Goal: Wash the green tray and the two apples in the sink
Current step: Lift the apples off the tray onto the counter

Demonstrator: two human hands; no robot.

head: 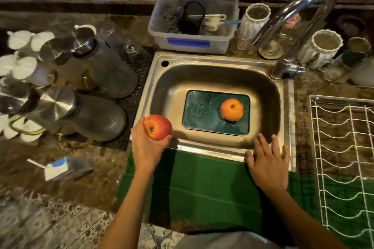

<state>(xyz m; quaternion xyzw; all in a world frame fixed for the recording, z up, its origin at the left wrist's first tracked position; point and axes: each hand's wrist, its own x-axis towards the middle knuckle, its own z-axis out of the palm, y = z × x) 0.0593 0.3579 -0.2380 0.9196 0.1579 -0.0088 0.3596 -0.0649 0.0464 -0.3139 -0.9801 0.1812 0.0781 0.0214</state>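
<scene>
Left edge blurred: several white cups (20, 66) and two grey jugs (97, 119), exact cup count unclear. Contents of the clear tub (192, 24) behind the sink hard to make out. Rack (344, 147) cut off at right.

Two apples. One apple (231, 109) sits on the green tray (202, 111), right half; one tray, flat in the sink (263, 79) basin. Second apple (157, 127) gripped by left hand (147, 145) over the sink's near-left rim. Right hand (267, 159) flat, fingers spread wide, resting on near rim, holding nothing. One tap (293, 26), no water visible.
</scene>
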